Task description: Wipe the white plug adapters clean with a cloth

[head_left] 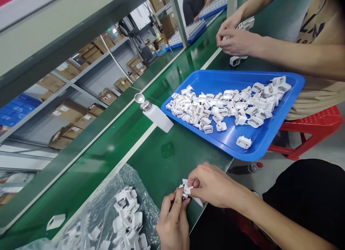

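Head view: hands (pixel 185 203) on white plug piece (pixel 188 190)

A small white plug part (pixel 188 189) was pinched between the left hand (pixel 174 221) and right hand (pixel 212 185) above the green bench (pixel 151 153).

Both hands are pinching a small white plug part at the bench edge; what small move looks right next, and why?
Probably set the white plug part down with the others in the clear bag. Left hand and right hand both grip it, and that pile lies beside the left hand.
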### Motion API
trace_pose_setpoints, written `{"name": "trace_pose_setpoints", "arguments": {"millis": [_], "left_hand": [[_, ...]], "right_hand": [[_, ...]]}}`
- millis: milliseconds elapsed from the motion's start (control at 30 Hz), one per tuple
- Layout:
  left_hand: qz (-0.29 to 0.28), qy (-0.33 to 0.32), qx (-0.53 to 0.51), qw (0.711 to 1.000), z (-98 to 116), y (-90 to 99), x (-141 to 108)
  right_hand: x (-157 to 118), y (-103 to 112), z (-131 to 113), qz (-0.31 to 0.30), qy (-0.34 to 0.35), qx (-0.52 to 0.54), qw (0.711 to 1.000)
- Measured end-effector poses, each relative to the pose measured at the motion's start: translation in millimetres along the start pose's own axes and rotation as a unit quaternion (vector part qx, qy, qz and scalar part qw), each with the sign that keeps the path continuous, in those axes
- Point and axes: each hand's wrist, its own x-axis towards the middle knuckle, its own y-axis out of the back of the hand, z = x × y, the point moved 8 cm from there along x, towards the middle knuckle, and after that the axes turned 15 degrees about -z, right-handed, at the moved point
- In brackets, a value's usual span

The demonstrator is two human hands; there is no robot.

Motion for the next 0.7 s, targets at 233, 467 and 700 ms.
{"name": "trace_pose_setpoints", "arguments": {"millis": [233,467,700], "left_hand": [[0.009,0.005,0.018,1.0,-1,0.4,0],[0.005,0.001,0.033,0.999,-3,-0.1,0],[0.0,0.014,-0.003,1.0,-7,-2.3,0]], "right_hand": [[1,1,-2,0.011,0.002,0.007,1.0],[7,0,10,0.028,-0.02,0.035,0.999],[2,2,-3,0.027,0.025,0.028,0.999]]}}
